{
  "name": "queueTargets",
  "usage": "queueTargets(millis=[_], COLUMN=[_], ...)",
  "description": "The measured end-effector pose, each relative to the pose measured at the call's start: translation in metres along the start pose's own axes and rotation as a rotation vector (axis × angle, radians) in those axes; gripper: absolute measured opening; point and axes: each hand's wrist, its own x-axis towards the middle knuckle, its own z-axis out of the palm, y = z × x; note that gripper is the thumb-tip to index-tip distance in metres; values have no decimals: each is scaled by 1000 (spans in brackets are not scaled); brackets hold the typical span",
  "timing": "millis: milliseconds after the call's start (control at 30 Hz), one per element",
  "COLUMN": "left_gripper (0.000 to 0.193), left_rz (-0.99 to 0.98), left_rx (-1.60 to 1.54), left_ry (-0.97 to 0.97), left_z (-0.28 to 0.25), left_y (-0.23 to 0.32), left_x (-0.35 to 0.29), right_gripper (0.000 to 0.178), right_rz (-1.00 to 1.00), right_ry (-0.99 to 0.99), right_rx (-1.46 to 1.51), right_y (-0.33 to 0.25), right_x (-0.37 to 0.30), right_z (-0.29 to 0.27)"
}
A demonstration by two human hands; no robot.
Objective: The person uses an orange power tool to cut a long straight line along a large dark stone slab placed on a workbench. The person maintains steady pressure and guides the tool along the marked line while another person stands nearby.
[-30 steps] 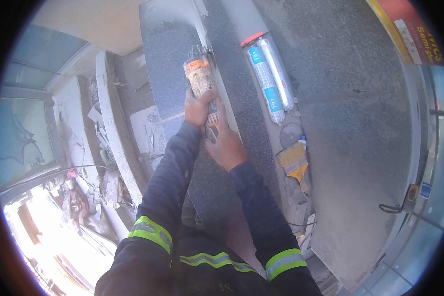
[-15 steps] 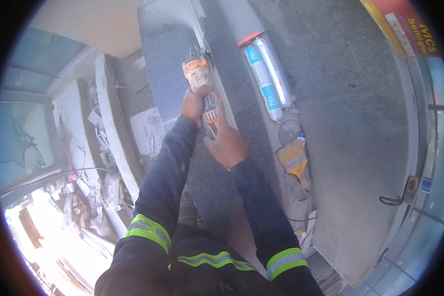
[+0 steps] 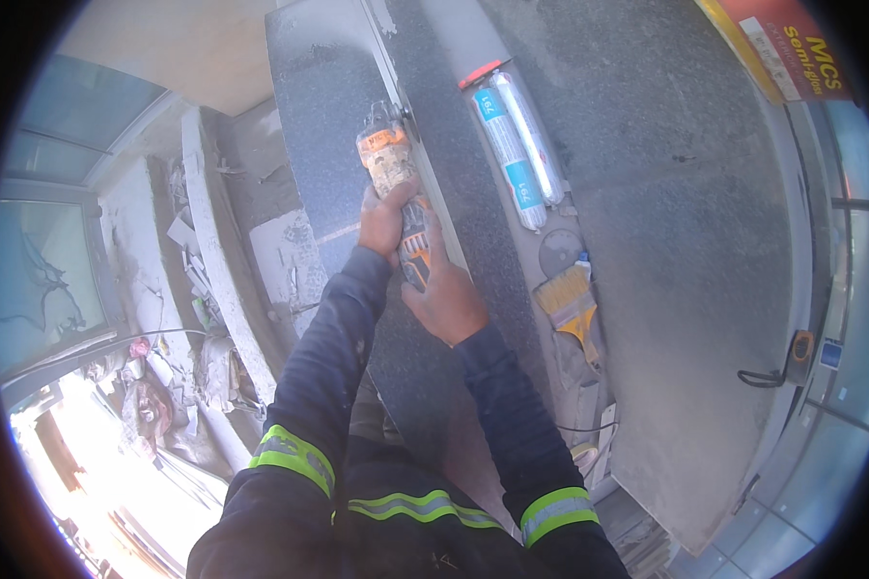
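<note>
1. Holding the grinder (image 3: 386, 162) two-handed, we have it above the dark speckled surface (image 3: 328, 125), lengthwise beside a pale strip (image 3: 443, 207), head pointing away from us. Contact between its cutting end and the stone: we cannot tell.
2. Edges: on our left the surface stops at a long slanting edge, near the tool; beyond it we see a pale sheet (image 3: 285, 259) and rubble.
3. Room, right side: a band of dark stone separates the strip from two sealant tubes (image 3: 505, 159) lying side by side. Nearer us, in line with them, are a grey disc (image 3: 560, 253) and a yellow-handled brush (image 3: 570, 301), just beside each other.
4. Left grip (image 3: 382, 224): clamped around the grinder's body behind the head, opened only as wide as the casing, thumb across the top.
5. Right grip (image 3: 451, 301): closed on the rear of the grinder, forefinger stretched forward along its side.
</note>
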Motion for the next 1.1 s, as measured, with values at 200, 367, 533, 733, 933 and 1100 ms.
queueTargets(millis=[200, 367, 533, 733, 933, 1100], left_gripper=[45, 45, 46, 45, 45, 47], left_rz=[0, -9, -8, 16, 11, 9], left_rx=[14, 10, 68, 30, 18, 50], left_ry=[-4, -20, -4, 1, -4, 68], left_z=[0, 0, 1, 0, 0, 2], left_y=[-3, -1, 9, 12, 16, 14], left_x=[-6, -8, 2, 21, 35, 26], right_gripper=[110, 109, 107, 105, 108, 110], right_rz=[60, -37, -2, -39, 11, 7], right_ry=[-46, 34, 15, 43, -2, 27], right_rx=[-10, -10, -7, -23, -35, -53], right_y=[2, 1, -1, -1, -6, -9], right_x=[-7, -10, 3, 22, 37, 23], right_z=[-2, 0, 1, 4, 1, 1])
